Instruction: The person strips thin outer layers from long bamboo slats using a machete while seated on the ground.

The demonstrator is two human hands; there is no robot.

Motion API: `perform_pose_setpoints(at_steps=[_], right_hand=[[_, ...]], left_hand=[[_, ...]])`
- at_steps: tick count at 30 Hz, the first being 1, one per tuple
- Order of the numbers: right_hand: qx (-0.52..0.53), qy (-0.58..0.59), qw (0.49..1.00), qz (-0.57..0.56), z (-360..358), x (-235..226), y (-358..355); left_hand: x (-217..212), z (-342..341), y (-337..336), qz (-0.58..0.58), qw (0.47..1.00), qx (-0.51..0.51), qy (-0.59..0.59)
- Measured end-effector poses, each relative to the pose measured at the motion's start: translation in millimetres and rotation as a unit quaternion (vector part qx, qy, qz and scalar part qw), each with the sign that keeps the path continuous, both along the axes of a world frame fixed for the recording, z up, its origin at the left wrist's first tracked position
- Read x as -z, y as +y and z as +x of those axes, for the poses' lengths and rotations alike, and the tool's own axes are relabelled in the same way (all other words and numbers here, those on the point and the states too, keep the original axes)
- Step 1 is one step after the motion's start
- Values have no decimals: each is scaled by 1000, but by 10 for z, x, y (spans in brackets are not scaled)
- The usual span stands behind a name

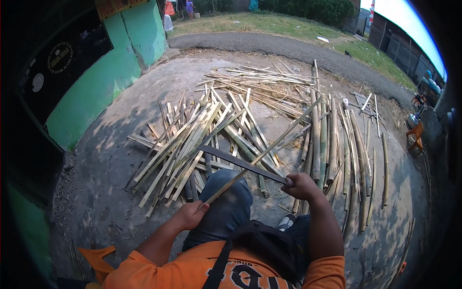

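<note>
My left hand (191, 215) is closed round the near end of a long bamboo strip (262, 155), which slants up and away to the right over my knee. In my right hand (304, 187) is the handle of a machete (240, 162). Its long dark blade points to the left and crosses the strip just ahead of my left knee; whether the edge touches the strip I cannot tell. Beyond the blade's tip lies a heap of split bamboo strips (192, 139).
Long bamboo poles (323, 139) lie side by side on the right. Farther off is a pile of thin strips (260, 82) on the concrete ground (120, 159). A green wall (103, 72) stands at the left, and an orange chair (416, 136) at the far right.
</note>
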State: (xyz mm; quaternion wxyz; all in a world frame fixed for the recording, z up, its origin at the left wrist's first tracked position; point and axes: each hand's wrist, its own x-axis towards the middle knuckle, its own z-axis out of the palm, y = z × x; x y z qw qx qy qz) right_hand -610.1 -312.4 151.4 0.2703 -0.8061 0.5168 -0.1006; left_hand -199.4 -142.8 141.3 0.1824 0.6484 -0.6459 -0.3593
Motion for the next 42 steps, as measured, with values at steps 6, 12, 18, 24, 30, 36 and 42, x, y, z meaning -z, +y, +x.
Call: perform_pose_setpoints(at_steps=[6,12,18,24,30,36,42], right_hand=[[-4,-21,1000,2,18,-1,-12],[-5,-30,1000,3,8,25,-10],[-6,-21,999,-29,24,-106,42],[86,27,981,-172,-138,-154,-39],[17,39,987,-153,-52,-251,51],[68,16,992,-101,-207,-109,-55],[-3,-25,996,-86,-72,-176,96]], left_hand=[[131,57,-39,-22,999,12,24],[108,39,-49,-11,1000,7,20],[69,60,-3,6,999,-1,48],[-25,30,28,-1,1000,9,27],[46,-8,19,-43,999,-4,-20],[-5,-22,-34,3,1000,-2,-8],[61,-6,-12,-25,1000,2,-11]])
